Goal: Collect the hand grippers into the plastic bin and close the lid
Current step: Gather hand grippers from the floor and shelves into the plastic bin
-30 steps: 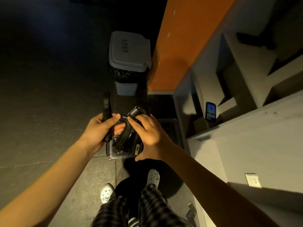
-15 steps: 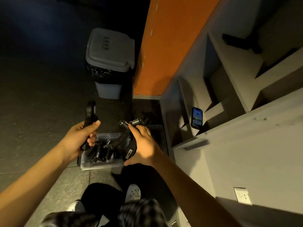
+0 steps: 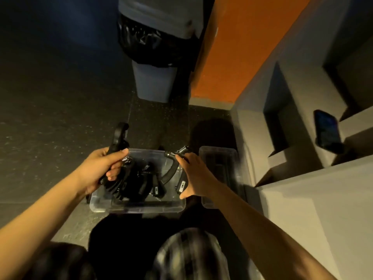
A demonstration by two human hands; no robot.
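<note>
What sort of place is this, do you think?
Likely an indoor gym or its storage corner, though it is dim: a clear plastic bin holding black hand grippers on the floor, a grey lidded trash can, and grey built-in shelves.

The person wears dark checked trousers — a grey-and-black plaid, blurred at the bottom edge of the view. The left forearm and right forearm are bare all the way down to the left hand and right hand — wrists uncovered too.
</note>
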